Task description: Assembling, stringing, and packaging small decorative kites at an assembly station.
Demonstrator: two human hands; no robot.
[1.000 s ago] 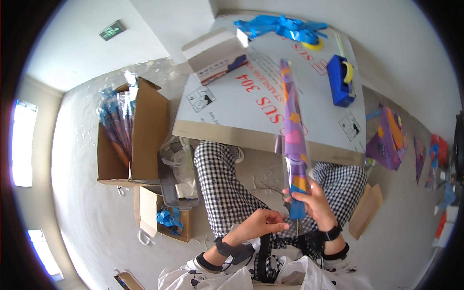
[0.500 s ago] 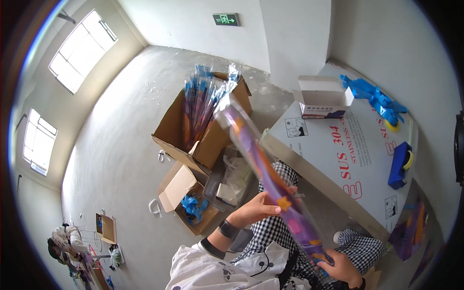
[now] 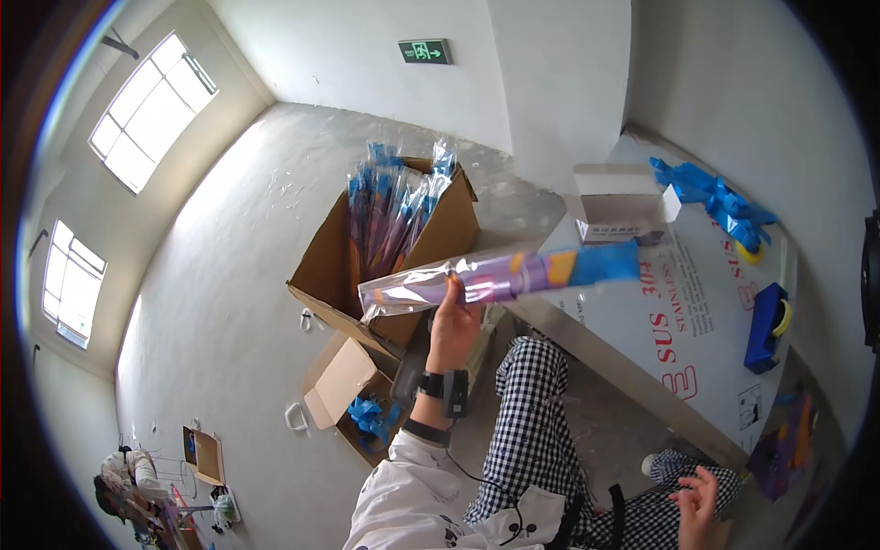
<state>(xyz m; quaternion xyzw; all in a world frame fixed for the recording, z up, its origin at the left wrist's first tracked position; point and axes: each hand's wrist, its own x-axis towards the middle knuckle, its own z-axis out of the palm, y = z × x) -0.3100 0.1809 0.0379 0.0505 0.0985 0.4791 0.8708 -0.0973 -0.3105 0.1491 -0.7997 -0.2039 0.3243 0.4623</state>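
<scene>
Left fingers (image 3: 452,293) pinch one package (image 3: 504,278) before edges of one carton (image 3: 451,229), one bench (image 3: 605,335); right fingers (image 3: 706,488) spread in open room.

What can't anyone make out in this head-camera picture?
In the head view:
Some fingers of the left hand: hidden behind the long, purple-and-orange plastic-wrapped packet.
The packet's blue end: details lost to blur.
Lower ends of the slim, blue-topped packets: hidden by the brown cardboard box.
Forearm of the right hand: cut off by the lower edge.
What the distant person handles: too small.
</scene>
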